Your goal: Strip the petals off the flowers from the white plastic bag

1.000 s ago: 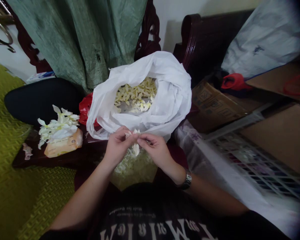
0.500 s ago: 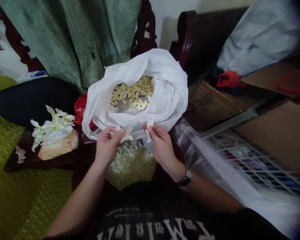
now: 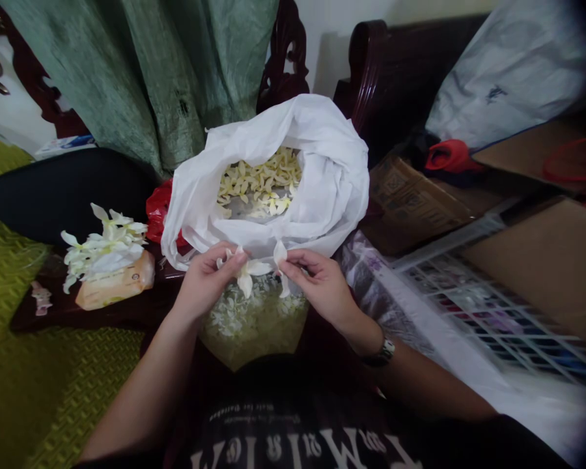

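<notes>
My left hand point(image 3: 209, 277) pinches a white flower point(image 3: 245, 280) whose petals stick out to the right. Close beside it, my right hand point(image 3: 320, 280) holds another white petalled piece point(image 3: 280, 260) between thumb and fingers. Just beyond both hands is an open white bag point(image 3: 334, 172) with many pale yellow-white flowers point(image 3: 261, 176) inside. Below the hands, near my lap, lies a heap of small white pieces point(image 3: 239, 312) in a yellowish container or sheet. At the left, a bunch of white flowers point(image 3: 102, 244) rests on an orange-and-white packet point(image 3: 114, 283).
A dark wooden bench point(image 3: 127, 312) bears the packet. Behind the bag hangs a green cloth point(image 3: 166, 85), with a red bag point(image 3: 159, 208) at its left. On the right are a cardboard box point(image 3: 415, 195) and a white wire basket point(image 3: 483, 306).
My right hand has moved left and slightly down, bringing its white piece nearer the flower in my left hand. That flower's petals now hang more visibly.
</notes>
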{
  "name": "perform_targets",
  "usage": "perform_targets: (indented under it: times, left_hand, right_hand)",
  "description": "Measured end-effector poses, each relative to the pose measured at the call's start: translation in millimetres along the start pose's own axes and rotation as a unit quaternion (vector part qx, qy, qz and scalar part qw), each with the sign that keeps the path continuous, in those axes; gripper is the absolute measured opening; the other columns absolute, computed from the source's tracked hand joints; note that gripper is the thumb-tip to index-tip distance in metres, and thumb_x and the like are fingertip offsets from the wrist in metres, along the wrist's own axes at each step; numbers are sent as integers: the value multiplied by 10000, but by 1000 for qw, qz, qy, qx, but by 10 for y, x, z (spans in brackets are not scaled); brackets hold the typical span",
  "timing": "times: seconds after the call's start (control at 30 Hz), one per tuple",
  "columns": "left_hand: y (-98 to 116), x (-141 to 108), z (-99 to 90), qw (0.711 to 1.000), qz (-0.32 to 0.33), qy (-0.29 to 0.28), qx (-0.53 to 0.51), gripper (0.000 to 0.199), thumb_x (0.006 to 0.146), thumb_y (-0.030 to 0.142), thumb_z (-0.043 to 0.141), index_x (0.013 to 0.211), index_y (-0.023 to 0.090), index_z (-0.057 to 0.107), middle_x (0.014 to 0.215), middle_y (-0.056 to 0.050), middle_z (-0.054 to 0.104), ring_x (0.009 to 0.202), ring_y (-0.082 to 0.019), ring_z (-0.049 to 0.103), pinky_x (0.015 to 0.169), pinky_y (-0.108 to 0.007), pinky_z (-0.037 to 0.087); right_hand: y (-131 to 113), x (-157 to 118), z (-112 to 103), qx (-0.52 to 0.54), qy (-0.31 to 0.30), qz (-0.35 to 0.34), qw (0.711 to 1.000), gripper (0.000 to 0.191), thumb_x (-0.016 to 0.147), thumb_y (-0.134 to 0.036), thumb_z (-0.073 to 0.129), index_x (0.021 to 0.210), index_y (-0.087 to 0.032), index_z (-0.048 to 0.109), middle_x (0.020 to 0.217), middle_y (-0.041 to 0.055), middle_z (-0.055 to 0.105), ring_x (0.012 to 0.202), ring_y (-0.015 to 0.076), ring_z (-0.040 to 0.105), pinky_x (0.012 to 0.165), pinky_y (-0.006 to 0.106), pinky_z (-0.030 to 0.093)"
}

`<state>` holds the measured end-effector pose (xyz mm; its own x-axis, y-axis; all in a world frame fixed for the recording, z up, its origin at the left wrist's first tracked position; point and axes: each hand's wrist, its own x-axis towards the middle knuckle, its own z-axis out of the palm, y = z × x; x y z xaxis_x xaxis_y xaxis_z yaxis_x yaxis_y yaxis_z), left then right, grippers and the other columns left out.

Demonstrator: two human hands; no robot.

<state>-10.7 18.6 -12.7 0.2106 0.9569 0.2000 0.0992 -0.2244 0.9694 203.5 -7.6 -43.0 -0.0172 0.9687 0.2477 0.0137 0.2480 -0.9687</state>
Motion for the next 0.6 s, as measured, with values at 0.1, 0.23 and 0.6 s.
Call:
perform_targets:
  times: [0.1,0.23,0.6]
  left_hand:
    - [30,4,22,1000,3,-12,21,175,838,374,774,861,206,813,874,-43,709,827,-168,618,754,-270,473]
    - [42,-16,139,998,-54,-30,-20,236,783,390,821,913,193,810,805,-32,740,704,-150,617,687,-271,483]
    - [51,-32,345,996,-75,14,-42,282,714,378,869,717,157,694,652,26,644,587,-81,509,581,-206,390]
  right_hand:
    - [-68,-20,14,-44,-4,-22,999,182,880,-393,702,845,-216,726,762,25,732,725,183,657,707,323,532]
    - [-83,-29,39,-101,-10,-66,993,154,894,-363,680,864,-223,738,827,44,752,775,207,682,735,341,537]
    - [-5,-37,75,-128,-26,-105,986,120,907,-289,664,868,-209,744,837,41,768,784,195,709,733,301,534]
